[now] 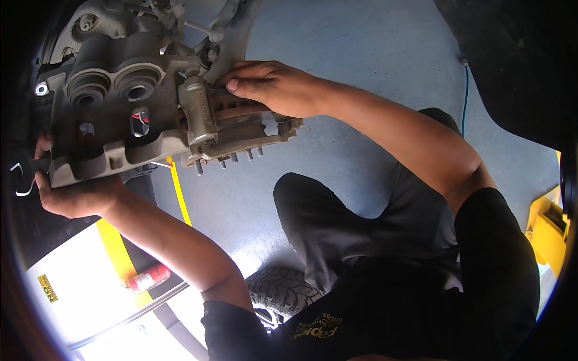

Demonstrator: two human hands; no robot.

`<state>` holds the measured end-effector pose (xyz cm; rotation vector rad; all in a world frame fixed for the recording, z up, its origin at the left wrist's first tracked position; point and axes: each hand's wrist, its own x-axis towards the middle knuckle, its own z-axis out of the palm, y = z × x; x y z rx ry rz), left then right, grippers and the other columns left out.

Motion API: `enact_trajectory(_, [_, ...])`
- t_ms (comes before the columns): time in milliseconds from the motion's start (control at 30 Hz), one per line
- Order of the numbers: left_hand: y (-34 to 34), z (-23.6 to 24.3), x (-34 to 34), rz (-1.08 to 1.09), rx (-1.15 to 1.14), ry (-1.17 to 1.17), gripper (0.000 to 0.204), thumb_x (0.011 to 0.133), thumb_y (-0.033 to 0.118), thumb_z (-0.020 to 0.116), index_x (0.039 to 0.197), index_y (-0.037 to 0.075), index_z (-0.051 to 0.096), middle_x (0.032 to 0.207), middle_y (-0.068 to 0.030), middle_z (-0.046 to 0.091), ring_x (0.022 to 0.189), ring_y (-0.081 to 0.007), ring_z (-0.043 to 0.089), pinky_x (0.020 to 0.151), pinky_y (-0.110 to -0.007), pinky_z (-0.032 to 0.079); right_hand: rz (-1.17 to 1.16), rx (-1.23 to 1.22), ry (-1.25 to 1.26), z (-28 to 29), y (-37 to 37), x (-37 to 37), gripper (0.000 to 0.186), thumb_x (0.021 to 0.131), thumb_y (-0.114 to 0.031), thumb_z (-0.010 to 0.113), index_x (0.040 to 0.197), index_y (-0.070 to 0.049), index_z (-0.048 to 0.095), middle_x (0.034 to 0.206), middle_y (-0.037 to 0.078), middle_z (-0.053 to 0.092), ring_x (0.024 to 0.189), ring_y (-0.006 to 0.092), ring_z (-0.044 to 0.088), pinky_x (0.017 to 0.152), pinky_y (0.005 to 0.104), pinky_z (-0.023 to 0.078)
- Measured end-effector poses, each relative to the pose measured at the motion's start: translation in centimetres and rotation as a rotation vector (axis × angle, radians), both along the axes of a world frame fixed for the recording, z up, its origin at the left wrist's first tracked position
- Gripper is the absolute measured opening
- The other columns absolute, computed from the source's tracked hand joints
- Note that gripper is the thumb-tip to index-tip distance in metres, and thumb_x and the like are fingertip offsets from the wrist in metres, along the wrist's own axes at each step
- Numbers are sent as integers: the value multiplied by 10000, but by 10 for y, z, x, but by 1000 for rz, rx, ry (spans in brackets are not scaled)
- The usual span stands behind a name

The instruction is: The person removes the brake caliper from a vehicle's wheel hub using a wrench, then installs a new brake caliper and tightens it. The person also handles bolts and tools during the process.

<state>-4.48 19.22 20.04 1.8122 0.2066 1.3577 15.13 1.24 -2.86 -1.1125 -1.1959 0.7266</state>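
Observation:
A grey, dirty brake caliper [114, 129] with two round pistons fills the upper left, its open side facing me. My left hand [81, 195] is closed around the caliper's lower left end, thumb and fingers on either side of its edge. Beside the caliper's right end sits the caliper bracket [197, 111], and behind it the rusty edge of a brake disc [241, 110]. My right hand [265, 87] lies over the top of the disc, its thumb bent toward the bracket. Its fingertips are partly hidden behind the metal parts. Several wheel studs [235, 157] point down below the disc.
Suspension arms [232, 36] rise behind the disc. A tyre [283, 289] stands near my legs on the grey floor [361, 54]. At lower left are a yellow post [114, 249] and a red bottle [149, 278]. Yellow equipment [548, 228] stands at right; a dark panel [512, 66] hangs upper right.

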Motion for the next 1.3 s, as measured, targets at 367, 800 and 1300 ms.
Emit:
enact_trajectory(367, [-11, -4, 10, 165, 106, 15, 553, 881, 423, 420, 1147, -18, 621, 1133, -126, 638, 983, -347, 667, 856, -488, 562, -55, -34, 6, 6, 8, -9, 656, 1041, -593, 341, 1238, -51, 653, 1204, 126, 668, 1144, 270, 613, 986, 377, 477])
enact_trajectory(800, [-12, -1, 7, -52, 148, -148, 339, 823, 192, 574, 1010, -66, 692, 1031, -168, 719, 862, -298, 718, 738, -389, 609, 80, -289, -358, -37, -1, 66, 466, 921, -54, 609, 1374, -157, 584, 1399, 31, 588, 1277, 236, 556, 1118, 412, 443])
enact_trajectory(1300, [13, 19, -10, 388, 1169, 55, 301, 830, 107, 714, 979, -142, 635, 880, -184, 727, 741, -266, 723, 727, -332, 608, -97, -132, -810, -68, -3, 41, 128, 876, -155, 655, 984, -104, 700, 1007, -5, 662, 1095, 226, 609, 961, 393, 540])
